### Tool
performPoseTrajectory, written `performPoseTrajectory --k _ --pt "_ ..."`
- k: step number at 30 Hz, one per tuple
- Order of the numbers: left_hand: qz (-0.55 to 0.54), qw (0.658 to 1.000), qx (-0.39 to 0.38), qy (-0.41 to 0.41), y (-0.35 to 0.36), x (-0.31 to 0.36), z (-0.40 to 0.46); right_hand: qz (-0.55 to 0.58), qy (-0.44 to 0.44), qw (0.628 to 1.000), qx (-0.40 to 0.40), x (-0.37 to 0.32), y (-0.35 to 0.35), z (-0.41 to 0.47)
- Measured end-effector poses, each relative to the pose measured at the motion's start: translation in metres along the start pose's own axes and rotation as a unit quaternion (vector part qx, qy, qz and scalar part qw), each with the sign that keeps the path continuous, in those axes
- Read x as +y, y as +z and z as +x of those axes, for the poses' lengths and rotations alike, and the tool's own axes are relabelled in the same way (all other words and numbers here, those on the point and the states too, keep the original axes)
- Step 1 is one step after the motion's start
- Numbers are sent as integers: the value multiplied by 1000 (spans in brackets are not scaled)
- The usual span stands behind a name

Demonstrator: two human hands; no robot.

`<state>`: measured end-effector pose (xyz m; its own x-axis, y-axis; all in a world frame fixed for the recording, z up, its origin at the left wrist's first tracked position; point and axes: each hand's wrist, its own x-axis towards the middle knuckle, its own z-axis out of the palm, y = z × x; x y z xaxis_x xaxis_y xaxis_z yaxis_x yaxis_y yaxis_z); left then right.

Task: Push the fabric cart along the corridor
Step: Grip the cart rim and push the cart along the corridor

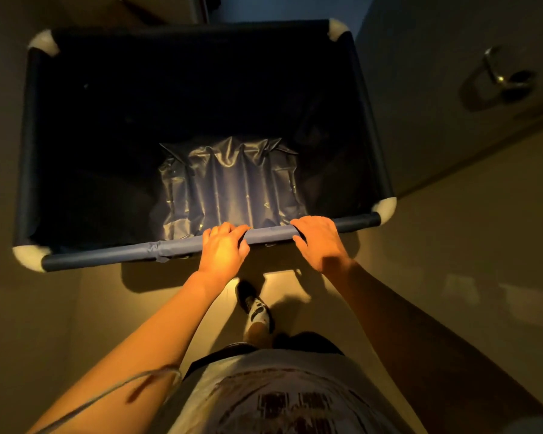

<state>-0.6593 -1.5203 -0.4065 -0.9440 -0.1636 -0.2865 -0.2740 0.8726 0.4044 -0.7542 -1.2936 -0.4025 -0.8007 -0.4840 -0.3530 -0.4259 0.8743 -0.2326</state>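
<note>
Dim, yellow-lit corridor floor [452, 245] runs under the fabric cart [32, 145], which stands straight ahead of the person with a door [452, 98] and its lever handle [496, 75] close along the cart's right side; crumpled plastic sheeting [229, 186] lies inside near the cart's near edge. Both hands are clamped over the near rail [107, 253], the left hand [223, 249] near its middle and the right hand [320, 239] towards its right corner, set apart, with one shoe [254, 305] stepping forward; the push looks under way, and the next move likely calls for even pressure from both hands to keep the right side off the door. Print on the shirt [282, 399] is too blurred to read; no other writing shows.
</note>
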Motion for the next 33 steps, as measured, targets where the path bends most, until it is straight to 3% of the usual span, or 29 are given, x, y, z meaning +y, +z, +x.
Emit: performPoseTrajectory --k 8,15,33 --pt "17 1000 -11 16 8 1 -29 24 30 999 16 -7 31 -42" --pt "55 996 -28 58 18 -5 -60 99 56 991 75 2 59 -101" --pt "129 982 -88 109 55 28 -142 86 157 977 119 3 111 -243"
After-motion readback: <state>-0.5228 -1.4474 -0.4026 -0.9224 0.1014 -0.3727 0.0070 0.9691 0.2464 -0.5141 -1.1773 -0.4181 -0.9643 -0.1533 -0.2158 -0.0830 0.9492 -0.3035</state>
